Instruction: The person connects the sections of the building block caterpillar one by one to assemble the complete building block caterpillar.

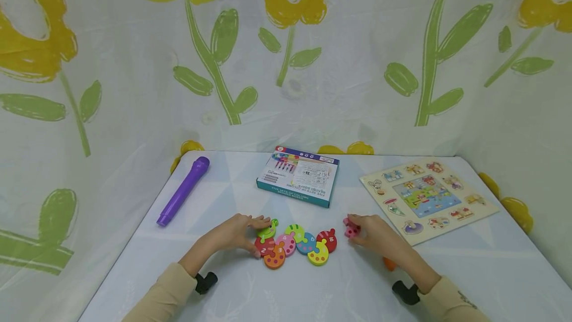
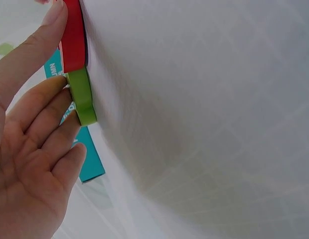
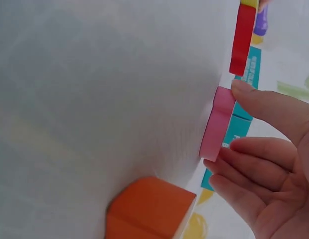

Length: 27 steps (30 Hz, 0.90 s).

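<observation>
Joined wooden caterpillar puzzle pieces in several colours lie on the table, many numbered. My left hand [image 1: 237, 235] is at their left end. Its thumb touches the red piece [image 2: 74, 37], while its fingers meet the green head piece [image 2: 81, 97]. To the right of the chain, my right hand [image 1: 375, 235] holds a pink puzzle piece [image 3: 218, 124] between thumb and fingers. A gap separates that pink piece from the red end piece [image 1: 327, 240]. An orange piece [image 1: 390, 264] lies partly hidden under the right wrist.
A purple toy microphone [image 1: 184, 192] lies at the back left. Behind the chain is a flat box [image 1: 297, 177] with a teal side. A picture puzzle board [image 1: 429, 198] lies at the right. Flower-printed fabric [image 1: 339, 88] surrounds the table.
</observation>
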Each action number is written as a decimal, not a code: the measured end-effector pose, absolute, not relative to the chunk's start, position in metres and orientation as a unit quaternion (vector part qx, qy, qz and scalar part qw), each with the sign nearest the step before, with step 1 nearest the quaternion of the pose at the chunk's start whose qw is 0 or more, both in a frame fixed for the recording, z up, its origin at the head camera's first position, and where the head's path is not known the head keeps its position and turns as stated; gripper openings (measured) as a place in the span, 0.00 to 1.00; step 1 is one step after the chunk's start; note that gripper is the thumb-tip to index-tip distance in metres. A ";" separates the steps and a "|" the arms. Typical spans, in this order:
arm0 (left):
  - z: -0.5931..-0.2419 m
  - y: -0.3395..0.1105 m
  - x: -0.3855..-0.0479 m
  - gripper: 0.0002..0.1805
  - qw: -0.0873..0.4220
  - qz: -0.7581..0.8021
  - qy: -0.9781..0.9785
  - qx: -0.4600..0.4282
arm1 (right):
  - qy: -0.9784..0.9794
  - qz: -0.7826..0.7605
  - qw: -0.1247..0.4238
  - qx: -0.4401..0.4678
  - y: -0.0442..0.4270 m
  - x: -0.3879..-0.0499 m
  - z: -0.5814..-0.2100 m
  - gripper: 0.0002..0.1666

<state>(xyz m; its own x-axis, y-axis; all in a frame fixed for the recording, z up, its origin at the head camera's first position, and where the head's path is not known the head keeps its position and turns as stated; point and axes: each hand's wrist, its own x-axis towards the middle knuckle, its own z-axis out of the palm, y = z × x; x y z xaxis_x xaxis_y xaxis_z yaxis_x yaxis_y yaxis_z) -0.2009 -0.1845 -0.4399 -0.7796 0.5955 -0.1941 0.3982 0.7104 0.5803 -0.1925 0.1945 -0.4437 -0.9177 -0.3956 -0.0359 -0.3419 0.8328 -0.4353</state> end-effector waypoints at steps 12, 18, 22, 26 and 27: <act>-0.440 -0.184 -0.200 0.42 0.183 0.266 0.906 0.273 | 0.941 -0.256 0.066 -0.211 0.203 -0.193 -0.440 0.33; -0.440 -0.183 -0.200 0.42 0.180 0.264 0.906 0.278 | 0.921 -0.268 0.062 -0.276 0.210 -0.198 -0.443 0.33; -0.440 -0.183 -0.200 0.42 0.179 0.264 0.906 0.278 | 0.908 -0.271 0.070 -0.313 0.212 -0.202 -0.443 0.33; -0.440 -0.183 -0.200 0.42 0.182 0.264 0.907 0.273 | 0.899 -0.271 0.084 -0.333 0.211 -0.204 -0.439 0.34; -0.440 -0.183 -0.200 0.42 0.183 0.266 0.907 0.273 | 0.899 -0.270 0.089 -0.334 0.211 -0.204 -0.439 0.34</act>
